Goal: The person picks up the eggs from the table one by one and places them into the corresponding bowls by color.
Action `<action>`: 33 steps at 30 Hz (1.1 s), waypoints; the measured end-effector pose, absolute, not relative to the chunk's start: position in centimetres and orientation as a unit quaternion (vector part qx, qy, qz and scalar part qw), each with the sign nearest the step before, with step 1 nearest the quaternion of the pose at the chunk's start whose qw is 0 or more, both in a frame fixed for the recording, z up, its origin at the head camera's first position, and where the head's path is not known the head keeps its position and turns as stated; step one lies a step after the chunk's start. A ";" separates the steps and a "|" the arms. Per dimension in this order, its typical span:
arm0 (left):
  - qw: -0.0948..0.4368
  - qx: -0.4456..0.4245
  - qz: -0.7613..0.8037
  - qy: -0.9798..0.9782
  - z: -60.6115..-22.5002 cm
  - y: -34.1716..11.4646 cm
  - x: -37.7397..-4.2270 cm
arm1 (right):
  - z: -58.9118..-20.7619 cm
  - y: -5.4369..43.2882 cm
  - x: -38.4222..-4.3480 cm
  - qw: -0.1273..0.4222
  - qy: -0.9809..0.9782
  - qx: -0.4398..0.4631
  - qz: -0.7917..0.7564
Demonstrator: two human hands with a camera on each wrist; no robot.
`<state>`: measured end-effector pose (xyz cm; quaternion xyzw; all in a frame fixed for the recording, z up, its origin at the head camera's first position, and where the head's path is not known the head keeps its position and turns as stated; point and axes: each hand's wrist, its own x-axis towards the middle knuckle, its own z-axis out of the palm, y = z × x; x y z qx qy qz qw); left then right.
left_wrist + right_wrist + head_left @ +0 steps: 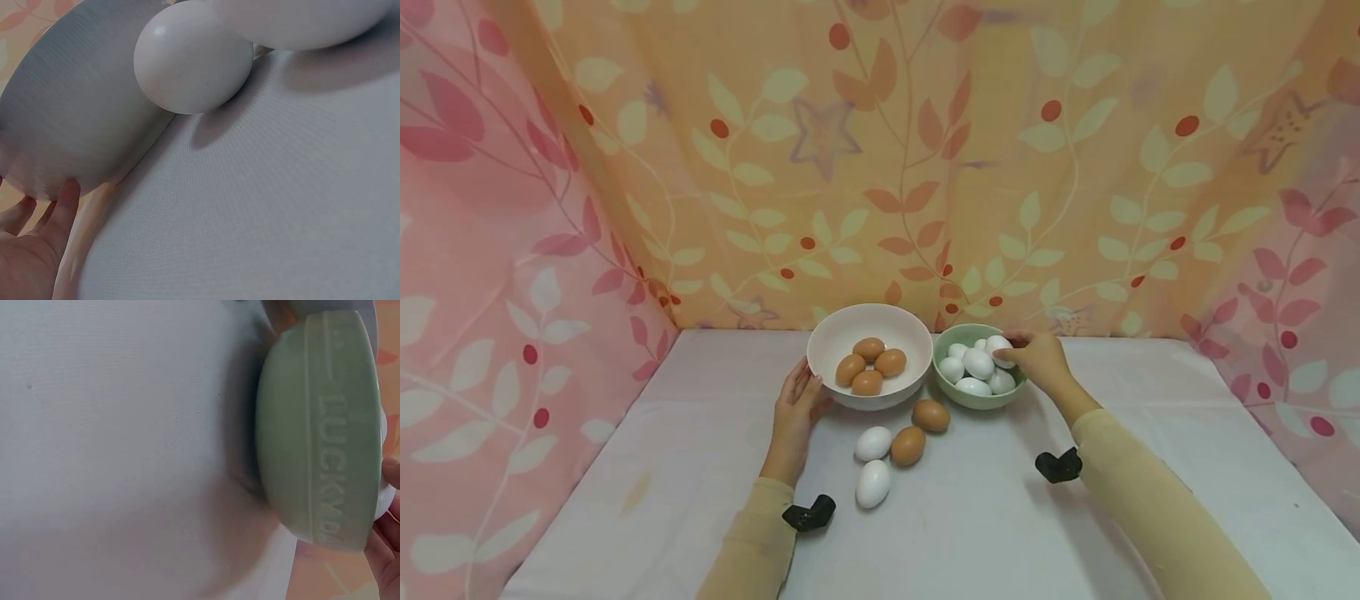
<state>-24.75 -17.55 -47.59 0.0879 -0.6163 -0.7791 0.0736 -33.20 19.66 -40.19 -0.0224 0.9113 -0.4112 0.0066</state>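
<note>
My left hand [793, 412] rests against the left side of a large white bowl [831, 337] that holds several brown eggs [867, 383]. In the left wrist view, the fingertips of my left hand [31, 250] touch the bowl's outer wall [81, 94]. Beside it stands a smaller green bowl [977, 401] with several white eggs [978, 363] inside. At its right rim my right hand [1037, 362] pinches a white egg [997, 350] between thumb and fingers. The right wrist view shows raised lettering on the green bowl [319, 431], with my right hand [387, 544] partly cut off.
Two brown eggs [908, 446] and two white eggs [872, 484] lie on the white cloth [970, 517] before the bowls. A close white egg [190, 59] shows in the left wrist view. A patterned curtain [880, 167] hangs behind the table.
</note>
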 end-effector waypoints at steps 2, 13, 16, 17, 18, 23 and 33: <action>0.074 0.088 -0.778 -0.617 -47.6 -17.6 -24.8 | -40.1 19.7 -33.1 0.004 0.913 -0.022 -0.408; 0.073 0.091 -0.778 -0.617 -47.4 -17.4 -24.6 | -39.7 19.6 -31.9 -0.026 0.894 -0.013 -0.447; 0.074 0.090 -0.775 -0.621 -47.5 -17.4 -24.7 | -39.2 19.0 -30.6 -0.043 0.870 -0.018 -0.492; 0.073 0.089 -0.774 -0.622 -47.5 -17.3 -24.7 | -39.1 18.7 -30.1 -0.047 0.861 -0.022 -0.506; 0.073 0.088 -0.774 -0.623 -47.5 -17.3 -24.7 | -39.0 18.4 -29.6 -0.051 0.854 -0.026 -0.517; 0.071 0.086 -0.772 -0.625 -47.5 -17.4 -24.6 | -39.0 16.8 -27.0 -0.062 0.826 -0.057 -0.557; 0.075 0.086 -0.776 -0.620 -47.4 -17.5 -24.5 | -41.2 13.8 -23.2 -0.039 0.789 -0.103 -0.604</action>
